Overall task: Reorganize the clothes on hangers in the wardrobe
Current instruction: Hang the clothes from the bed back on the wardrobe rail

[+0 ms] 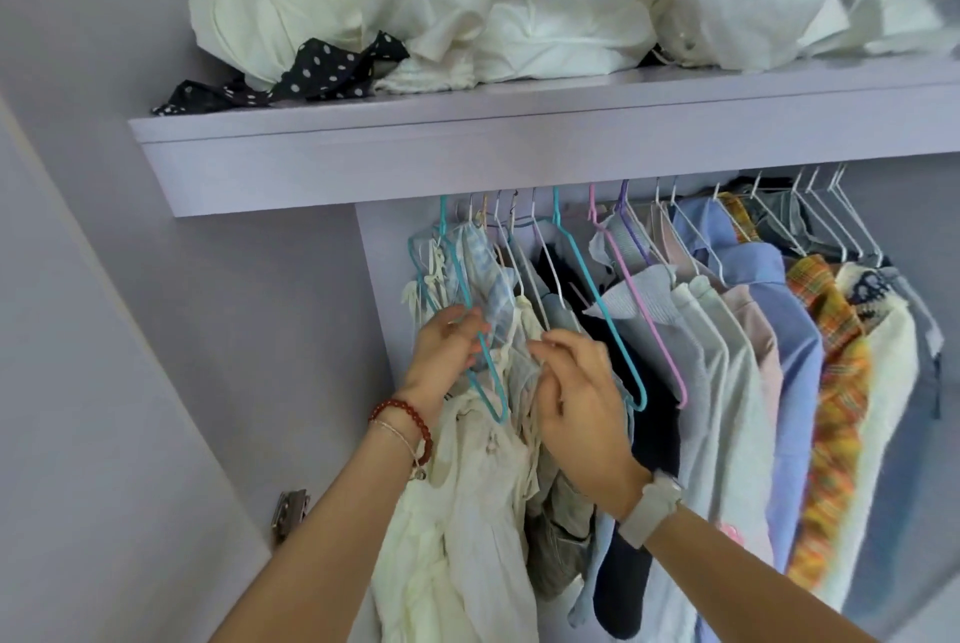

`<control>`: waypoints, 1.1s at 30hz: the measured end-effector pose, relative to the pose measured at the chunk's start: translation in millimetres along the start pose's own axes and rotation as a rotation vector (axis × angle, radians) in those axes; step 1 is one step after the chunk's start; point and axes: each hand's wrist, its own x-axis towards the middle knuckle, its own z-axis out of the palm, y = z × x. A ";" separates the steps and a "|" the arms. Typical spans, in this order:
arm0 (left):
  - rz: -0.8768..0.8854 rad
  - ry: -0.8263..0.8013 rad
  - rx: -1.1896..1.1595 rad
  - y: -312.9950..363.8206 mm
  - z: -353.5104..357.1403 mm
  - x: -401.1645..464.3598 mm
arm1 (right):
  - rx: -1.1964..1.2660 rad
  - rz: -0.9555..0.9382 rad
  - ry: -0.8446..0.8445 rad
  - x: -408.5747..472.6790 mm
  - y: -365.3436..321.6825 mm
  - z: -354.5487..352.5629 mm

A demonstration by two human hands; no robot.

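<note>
1. Head view: a lilac wardrobe shelf (467, 148) ran across the upper half, with a row of hung clothes below it from about six to four o'clock.
2. The left hand (447, 346), at about seven o'clock of centre, had its fingers curled round the lower arm of a teal hanger (485, 382), gripping it; a red bead bracelet (410, 416) sat on that wrist.
3. The right hand (576, 398), just beside the left at about six o'clock, pinched pale fabric between thumb and fingertips; a grey watch (652, 504) was on its wrist.
4. A cream garment (467, 512) hung directly below both hands, toward six o'clock.
5. A second teal hanger (597, 309) and a pink hanger (649, 325) hung bare, just to the three o'clock side of the right hand.
6. Further toward three o'clock hung a blue shirt (789, 356), then an orange plaid shirt (836, 382), touching one another.
7. At twelve o'clock, crumpled white cloth (415, 3) and a black polka-dot piece (322, 70) lay on the shelf.
</note>
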 end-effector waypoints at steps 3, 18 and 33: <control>0.063 -0.038 0.159 -2.4 20.9 -7.4 | 0.035 0.129 -0.025 5.7 15.8 -12.0; 0.033 0.226 0.240 11.8 -37.0 -5.6 | 0.219 -0.087 -0.531 24.8 -17.9 48.0; 0.121 0.295 0.264 7.4 -19.4 20.1 | -0.030 0.067 -0.288 17.4 24.9 27.3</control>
